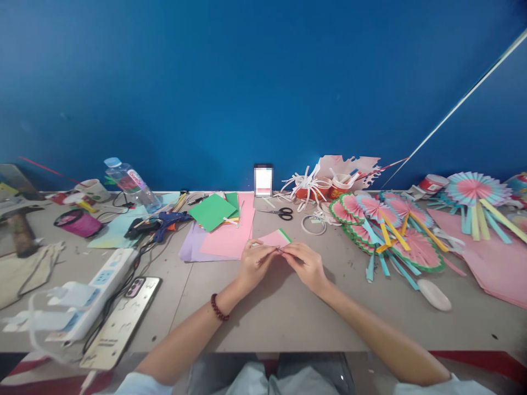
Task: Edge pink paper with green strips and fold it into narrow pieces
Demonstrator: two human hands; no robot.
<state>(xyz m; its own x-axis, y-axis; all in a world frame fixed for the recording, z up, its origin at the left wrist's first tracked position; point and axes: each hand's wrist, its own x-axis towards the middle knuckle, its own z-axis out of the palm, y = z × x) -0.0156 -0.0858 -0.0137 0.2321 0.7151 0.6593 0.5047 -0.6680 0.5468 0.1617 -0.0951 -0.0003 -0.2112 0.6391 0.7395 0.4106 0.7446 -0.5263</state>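
Note:
Both hands meet in front of me over the table, fingertips pinched close together. Between them is a small piece of pink paper (272, 240) with a green strip along its far right edge. My left hand (255, 262), with a dark red bead bracelet at the wrist, is closed on the paper's near side. My right hand (306, 264) pinches at the same near edge, touching the left fingertips. A tiny dark bit shows at the meeting point, too small to name. The paper's lower part is hidden by the fingers.
Black-handled scissors (284, 213) and a ring of tape (313, 224) lie beyond my hands. Green sheets (212, 212) rest on pink and purple paper (189, 241) to the left. Folded paper fans (418, 249) crowd the right. A phone (123, 323) and power strip (102, 285) lie at near left.

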